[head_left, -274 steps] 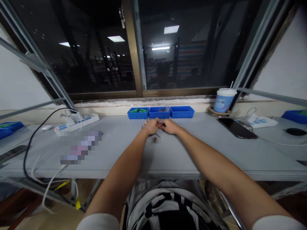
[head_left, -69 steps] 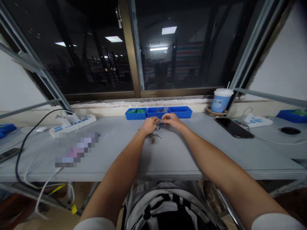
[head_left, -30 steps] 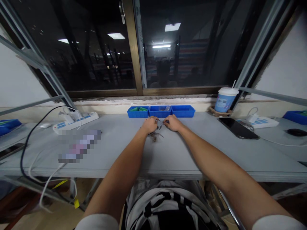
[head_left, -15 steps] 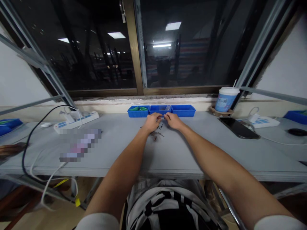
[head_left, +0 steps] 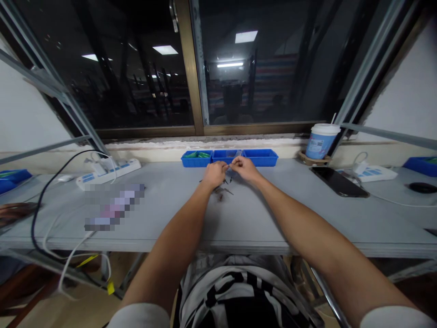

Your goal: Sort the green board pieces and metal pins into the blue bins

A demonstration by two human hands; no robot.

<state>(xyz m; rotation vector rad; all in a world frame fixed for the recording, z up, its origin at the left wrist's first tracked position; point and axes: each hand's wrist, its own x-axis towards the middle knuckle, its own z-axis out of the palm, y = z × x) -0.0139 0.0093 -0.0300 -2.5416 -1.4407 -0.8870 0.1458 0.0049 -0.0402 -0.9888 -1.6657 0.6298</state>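
Note:
My left hand (head_left: 216, 174) and my right hand (head_left: 245, 168) meet fingertip to fingertip just in front of the middle blue bin (head_left: 218, 158). Both have their fingers pinched together; whatever they hold is too small to name. On the grey table below them lie several small dark screw-like pieces (head_left: 228, 190) and a little reddish-brown piece (head_left: 220, 197). The left blue bin (head_left: 185, 162) contains green packets (head_left: 201, 155). A clear bag (head_left: 234, 153) lies in the middle bin, and the right blue bin (head_left: 261, 161) stands beside it.
To the right are a lidded cup (head_left: 320, 142) on a cardboard holder, a black phone (head_left: 339, 181) and a power strip (head_left: 378, 174). On the left lie another power strip (head_left: 109, 175), a blurred-out device (head_left: 116, 207) and cables. Another person's hand (head_left: 17, 213) rests at the far left.
My right hand has shifted slightly left and up, bringing its fingertips against those of my left hand. The left hand has barely moved.

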